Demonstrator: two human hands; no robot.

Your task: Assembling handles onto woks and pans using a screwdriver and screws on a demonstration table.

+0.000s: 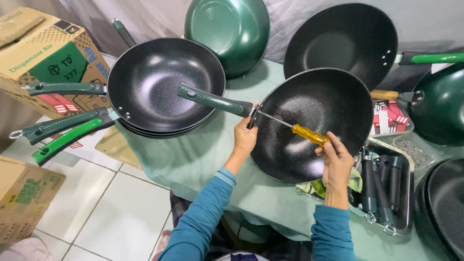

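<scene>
I see my left hand (245, 137) clamped where the green handle (215, 101) meets the black wok (314, 123) on the worktop (193, 159); my right hand (336, 162) wraps the amber screwdriver (309, 135) inside it. The wok looks rigid, heavy and slick, so the handle joint is the best hold.

Cookware assembly workshop: stacked woks (164, 87), tray of handles (386, 193).

**Colours and patterns at your bench**

Your wok (314, 125): black, white-speckled inside; dark green handle (215, 100). Your screwdriver (309, 135): translucent amber grip, silver shaft. Your sleeves (203, 220): teal blue. Stacked pans (164, 82) to your left: black speckled, handles dark and bright green. Upturned wok (232, 29): glossy dark green. Table cover (193, 159): pale green. Tray (408, 193): grey metal, dark green handles inside. Carton (43, 53): brown with a green panel. Floor (111, 212): white tile.
</scene>
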